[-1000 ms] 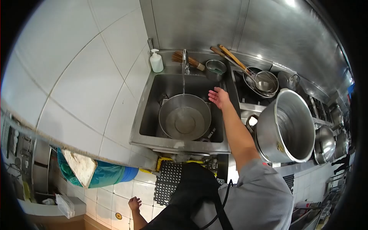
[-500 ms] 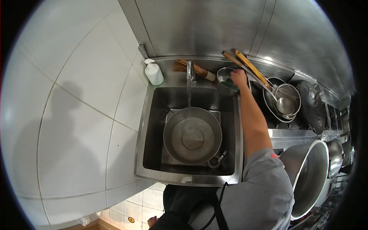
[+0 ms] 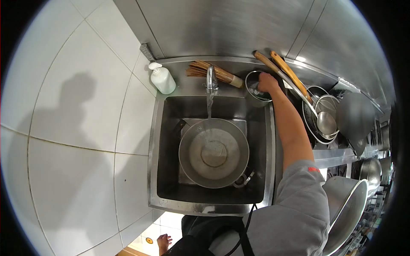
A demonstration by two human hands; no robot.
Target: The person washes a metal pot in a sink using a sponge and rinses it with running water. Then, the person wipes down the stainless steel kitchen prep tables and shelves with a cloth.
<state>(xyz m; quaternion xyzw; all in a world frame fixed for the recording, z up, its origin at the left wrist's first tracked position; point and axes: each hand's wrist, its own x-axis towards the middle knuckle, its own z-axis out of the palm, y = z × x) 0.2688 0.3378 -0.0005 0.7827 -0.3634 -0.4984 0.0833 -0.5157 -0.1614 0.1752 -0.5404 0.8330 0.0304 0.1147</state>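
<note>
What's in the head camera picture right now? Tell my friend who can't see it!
A person's right hand reaches into a small metal pot at the back of a steel sink, where a tap pours water into a wide round pan. The left hand hangs low, open. A white pump bottle and a stick-bristled brush sit along the back.

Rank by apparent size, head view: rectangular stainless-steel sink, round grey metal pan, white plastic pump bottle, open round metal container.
1. Steel sink
2. Grey metal pan
3. White pump bottle and open metal container, unranked: they look close in size, and the right hand partly covers the container.
</note>
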